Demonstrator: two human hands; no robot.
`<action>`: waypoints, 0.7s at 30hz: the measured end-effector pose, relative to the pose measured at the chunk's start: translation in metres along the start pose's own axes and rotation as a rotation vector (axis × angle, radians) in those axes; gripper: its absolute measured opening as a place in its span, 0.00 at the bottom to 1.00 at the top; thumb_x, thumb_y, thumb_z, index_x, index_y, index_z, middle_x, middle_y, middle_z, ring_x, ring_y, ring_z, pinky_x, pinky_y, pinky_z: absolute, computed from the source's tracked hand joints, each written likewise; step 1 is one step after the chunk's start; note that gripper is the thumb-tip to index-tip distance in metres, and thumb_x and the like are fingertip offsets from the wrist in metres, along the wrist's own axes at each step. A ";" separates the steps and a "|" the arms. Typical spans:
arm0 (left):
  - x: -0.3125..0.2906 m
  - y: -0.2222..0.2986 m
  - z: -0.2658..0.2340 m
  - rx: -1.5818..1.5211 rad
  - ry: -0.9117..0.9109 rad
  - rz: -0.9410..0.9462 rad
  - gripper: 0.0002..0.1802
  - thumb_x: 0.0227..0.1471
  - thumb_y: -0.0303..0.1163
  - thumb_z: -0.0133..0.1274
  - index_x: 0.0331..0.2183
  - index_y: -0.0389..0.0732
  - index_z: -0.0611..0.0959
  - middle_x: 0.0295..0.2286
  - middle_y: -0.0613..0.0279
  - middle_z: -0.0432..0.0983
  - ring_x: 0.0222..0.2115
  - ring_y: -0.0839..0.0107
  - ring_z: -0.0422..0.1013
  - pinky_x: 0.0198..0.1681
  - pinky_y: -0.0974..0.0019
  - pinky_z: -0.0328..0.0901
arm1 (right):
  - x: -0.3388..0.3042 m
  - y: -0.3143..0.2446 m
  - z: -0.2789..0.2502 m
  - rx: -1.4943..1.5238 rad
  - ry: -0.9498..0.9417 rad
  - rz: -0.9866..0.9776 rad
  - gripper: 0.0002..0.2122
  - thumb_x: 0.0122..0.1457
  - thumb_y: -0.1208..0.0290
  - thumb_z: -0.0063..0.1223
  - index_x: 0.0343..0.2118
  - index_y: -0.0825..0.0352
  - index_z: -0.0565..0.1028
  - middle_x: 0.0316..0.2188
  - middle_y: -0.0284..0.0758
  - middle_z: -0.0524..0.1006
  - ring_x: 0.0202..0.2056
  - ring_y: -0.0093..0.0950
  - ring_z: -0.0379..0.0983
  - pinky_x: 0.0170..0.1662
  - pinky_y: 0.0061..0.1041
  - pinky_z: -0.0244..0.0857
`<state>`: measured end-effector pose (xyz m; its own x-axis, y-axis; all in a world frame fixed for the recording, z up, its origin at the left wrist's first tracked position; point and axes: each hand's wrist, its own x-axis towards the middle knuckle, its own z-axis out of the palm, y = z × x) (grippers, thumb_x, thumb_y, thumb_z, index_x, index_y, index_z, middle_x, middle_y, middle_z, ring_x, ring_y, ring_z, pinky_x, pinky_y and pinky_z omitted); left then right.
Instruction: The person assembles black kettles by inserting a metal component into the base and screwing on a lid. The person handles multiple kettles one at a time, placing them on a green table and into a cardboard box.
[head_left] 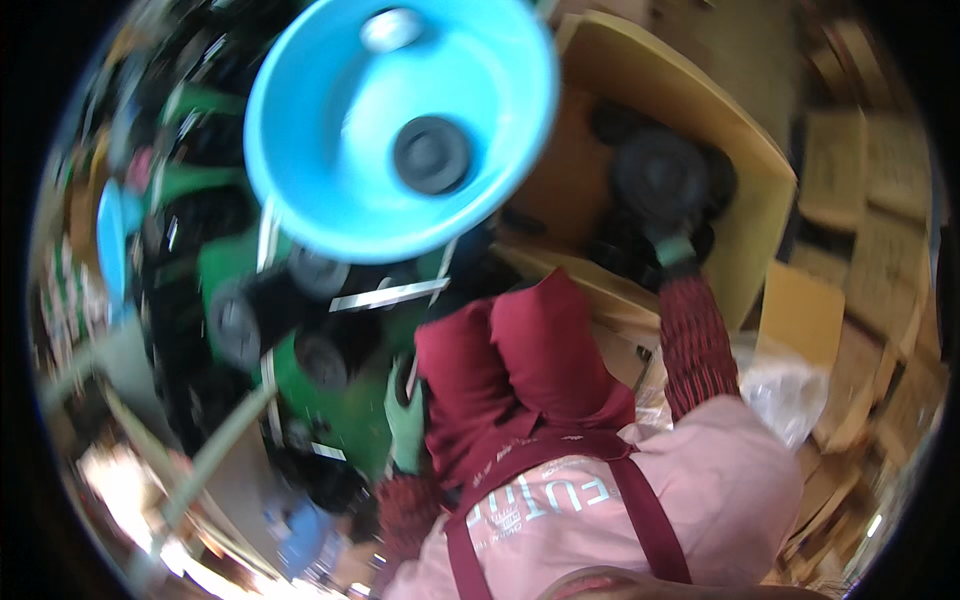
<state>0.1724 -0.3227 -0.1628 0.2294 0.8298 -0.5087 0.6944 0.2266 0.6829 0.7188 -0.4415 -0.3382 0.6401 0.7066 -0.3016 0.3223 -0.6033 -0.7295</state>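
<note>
My right hand, in a pale green glove, reaches into a large cardboard box on the right. Its fingers are mostly hidden at the near edge of a round black part, which it appears to grip. More dark round parts lie under and around that one. My left hand, gloved alike, is beside my left knee with thumb and fingers apart. It is nearest to a black cylindrical part on a green surface. Blur hides whether its fingertips touch anything.
A light blue basin ahead holds a black round part and a whitish round object. More black cylinders sit at left. Stacked cardboard boxes line the right side, with clear plastic wrap nearby.
</note>
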 end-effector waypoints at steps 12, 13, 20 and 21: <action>-0.106 0.141 -0.019 -0.563 -0.198 0.448 0.70 0.41 0.31 0.73 0.70 0.37 0.40 0.68 0.48 0.43 0.70 0.58 0.44 0.70 0.59 0.45 | -0.201 -0.203 -0.003 0.809 -0.415 -0.189 0.21 0.74 0.61 0.36 0.64 0.66 0.65 0.61 0.37 0.69 0.62 0.28 0.64 0.66 0.32 0.58; -0.111 0.132 -0.029 -0.717 -0.219 0.415 0.65 0.45 0.32 0.71 0.69 0.35 0.41 0.68 0.48 0.44 0.69 0.59 0.44 0.70 0.58 0.45 | -0.221 -0.219 0.014 0.872 -0.504 -0.196 0.21 0.74 0.61 0.36 0.64 0.66 0.65 0.61 0.38 0.69 0.61 0.28 0.65 0.66 0.32 0.58; -0.109 0.006 -0.107 -1.292 -0.165 0.182 0.47 0.60 0.60 0.50 0.68 0.43 0.56 0.66 0.57 0.54 0.67 0.61 0.53 0.69 0.53 0.50 | -0.244 -0.332 0.223 1.546 -1.087 0.028 0.20 0.74 0.62 0.39 0.61 0.69 0.68 0.58 0.38 0.73 0.58 0.27 0.69 0.63 0.31 0.63; -0.105 -0.011 -0.118 -1.357 -0.156 0.150 0.45 0.60 0.64 0.48 0.67 0.45 0.60 0.65 0.58 0.58 0.66 0.59 0.56 0.69 0.49 0.52 | -0.239 -0.349 0.252 1.616 -1.017 0.274 0.21 0.73 0.61 0.41 0.61 0.70 0.68 0.57 0.38 0.73 0.57 0.27 0.70 0.62 0.30 0.64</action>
<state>0.0598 -0.3523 -0.0549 0.3790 0.8454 -0.3765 -0.5282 0.5317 0.6621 0.2776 -0.3068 -0.1662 -0.2234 0.9437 -0.2438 -0.9356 -0.2778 -0.2178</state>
